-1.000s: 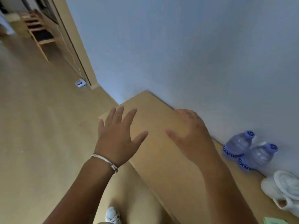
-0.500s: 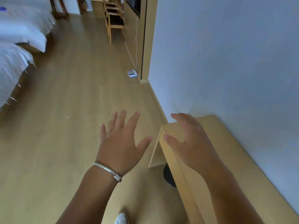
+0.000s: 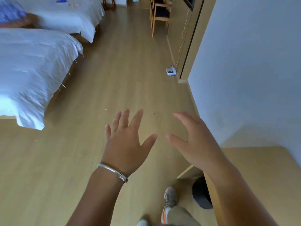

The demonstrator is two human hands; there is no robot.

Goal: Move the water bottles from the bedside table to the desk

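Observation:
My left hand (image 3: 126,144), with a silver bangle on the wrist, is held out over the wooden floor with its fingers spread and nothing in it. My right hand (image 3: 193,141) is beside it, fingers loosely bent, also holding nothing. The wooden desk (image 3: 263,180) runs along the white wall at the lower right, its near end under my right forearm. No water bottles and no bedside table are in view now.
Two beds with white covers (image 3: 32,70) stand at the left. A wooden chair (image 3: 160,17) is far ahead. A small white device (image 3: 170,71) on a cable lies on the floor by a door frame. A dark round object (image 3: 201,194) sits under the desk end.
The view has swung left, away from the desk and the two bottles on it, toward the open floor and the beds. Both hands stay raised and hold nothing.

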